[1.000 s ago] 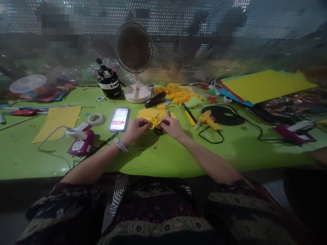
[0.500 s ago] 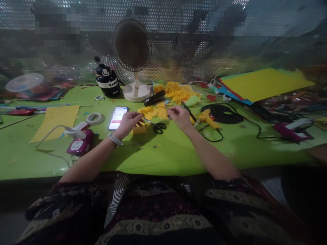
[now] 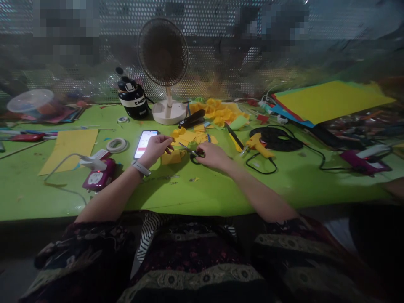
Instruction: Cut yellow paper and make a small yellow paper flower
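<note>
My right hand [image 3: 213, 156] has its fingers closed at the handles of the black scissors [image 3: 192, 153]. The blades point left, toward the yellow paper pieces [image 3: 186, 137]. My left hand [image 3: 156, 148], with a pale watch on the wrist, is held in a pinch near the left side of these pieces. Whatever lies between its fingertips is too small to make out. A folded yellow paper piece [image 3: 171, 158] lies just below the left fingertips. Partly behind the left hand, a lit phone [image 3: 144, 141] rests on the green table [image 3: 189, 195].
A yellow glue gun [image 3: 259, 145] and a utility knife [image 3: 234, 138] lie to the right. Behind stand a fan [image 3: 169, 112], a black bottle [image 3: 134, 103], a stapler [image 3: 192, 119] and crumpled yellow paper [image 3: 221, 112]. Leftward are a tape roll [image 3: 116, 145] and a purple power socket [image 3: 99, 174].
My right hand has come down and left from above the yellow pieces to the scissors' handles and closed on them. My left hand has shifted slightly left and up.
</note>
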A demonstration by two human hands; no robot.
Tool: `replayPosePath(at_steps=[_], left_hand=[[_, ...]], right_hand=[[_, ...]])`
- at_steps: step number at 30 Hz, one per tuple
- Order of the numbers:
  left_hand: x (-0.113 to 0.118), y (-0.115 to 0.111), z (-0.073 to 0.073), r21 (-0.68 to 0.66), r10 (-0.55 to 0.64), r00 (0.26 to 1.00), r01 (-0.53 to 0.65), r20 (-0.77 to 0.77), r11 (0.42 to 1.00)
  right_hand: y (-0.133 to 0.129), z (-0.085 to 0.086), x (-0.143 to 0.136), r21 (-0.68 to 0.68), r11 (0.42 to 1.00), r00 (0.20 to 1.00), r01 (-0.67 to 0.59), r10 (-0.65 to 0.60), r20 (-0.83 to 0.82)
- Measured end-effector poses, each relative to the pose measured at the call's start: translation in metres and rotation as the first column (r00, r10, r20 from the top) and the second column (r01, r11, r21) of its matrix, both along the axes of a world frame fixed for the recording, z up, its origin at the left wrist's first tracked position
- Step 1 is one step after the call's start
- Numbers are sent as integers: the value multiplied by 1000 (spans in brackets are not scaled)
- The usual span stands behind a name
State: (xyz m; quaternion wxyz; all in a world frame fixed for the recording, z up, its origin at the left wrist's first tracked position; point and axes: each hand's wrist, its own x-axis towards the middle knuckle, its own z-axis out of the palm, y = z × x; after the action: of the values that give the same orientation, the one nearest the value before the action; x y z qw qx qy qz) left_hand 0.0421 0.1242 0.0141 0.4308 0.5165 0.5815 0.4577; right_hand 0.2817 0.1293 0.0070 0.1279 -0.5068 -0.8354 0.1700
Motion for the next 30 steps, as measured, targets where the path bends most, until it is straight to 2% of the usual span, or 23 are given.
replayPosePath(at_steps=[5, 9, 12, 16, 19, 21, 25, 27, 30], left_hand=[[-3, 4, -4, 30, 16, 1000, -17, 26, 999], [-5, 4, -1, 66, 14, 1000, -16, 28, 998], [-3, 1, -3, 47, -45, 999, 45, 12, 998], [7, -5, -16, -75, -179, 983, 176, -38, 982], [12, -9, -22, -160, -318, 937, 295, -145, 942], [9, -10, -19, -129, -367, 899, 346, -237, 930], [-8, -5, -5, 101, -261, 821, 358, -508, 928], [-16, -1, -3, 118, -212, 753, 358, -623, 926], [-21, 4, -7, 80, -209, 683, 366, -700, 927]], right_hand=[[-1, 2, 7, -7, 999, 998, 38, -37, 51], [1, 10, 20, -78, 995, 989, 64, -52, 141], [3, 18, 28, -90, 993, 968, 81, -57, 242], [9, 25, 33, -41, 992, 946, 120, -101, 307], [12, 29, 35, -43, 988, 941, 147, -126, 315], [14, 32, 38, -62, 985, 941, 164, -137, 309], [16, 37, 42, -101, 972, 959, 212, -187, 215], [16, 38, 43, -90, 969, 968, 232, -220, 124], [15, 35, 40, -55, 973, 974, 225, -225, 14]])
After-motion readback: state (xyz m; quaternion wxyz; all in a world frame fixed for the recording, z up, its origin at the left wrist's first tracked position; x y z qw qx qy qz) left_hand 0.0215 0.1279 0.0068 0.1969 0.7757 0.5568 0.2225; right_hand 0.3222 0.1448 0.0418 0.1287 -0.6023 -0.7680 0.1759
